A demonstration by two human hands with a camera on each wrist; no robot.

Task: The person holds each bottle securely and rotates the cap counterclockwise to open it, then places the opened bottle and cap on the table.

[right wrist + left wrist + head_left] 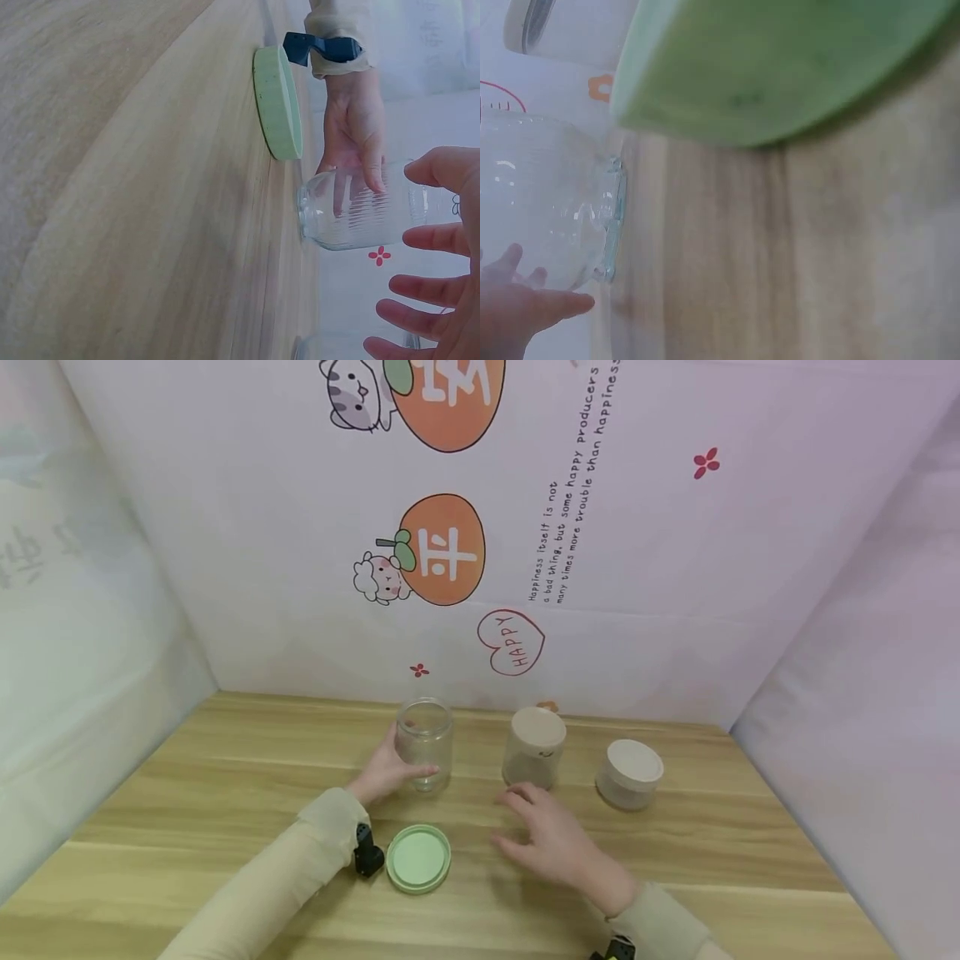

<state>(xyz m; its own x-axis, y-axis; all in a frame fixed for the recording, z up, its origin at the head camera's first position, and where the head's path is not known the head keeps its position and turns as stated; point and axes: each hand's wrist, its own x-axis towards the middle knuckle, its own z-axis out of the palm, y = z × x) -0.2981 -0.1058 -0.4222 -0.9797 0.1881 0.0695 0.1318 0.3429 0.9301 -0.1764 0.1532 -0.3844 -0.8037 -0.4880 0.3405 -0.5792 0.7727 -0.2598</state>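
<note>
Pale green, a round lid (pixel 418 858) lay on the wooden table (pixel 225 760), nearer than the tall clear jar (pixel 429 747) that the left hand (pixel 386 770) gripped upright from the left; whether the jar's base touched the wood was hard to tell. Right of both, the right hand (pixel 553 837) held nothing, its fingers parted wide, just nearer than a capped jar (pixel 534 753), with a squat container (pixel 630 775) farther right.
</note>
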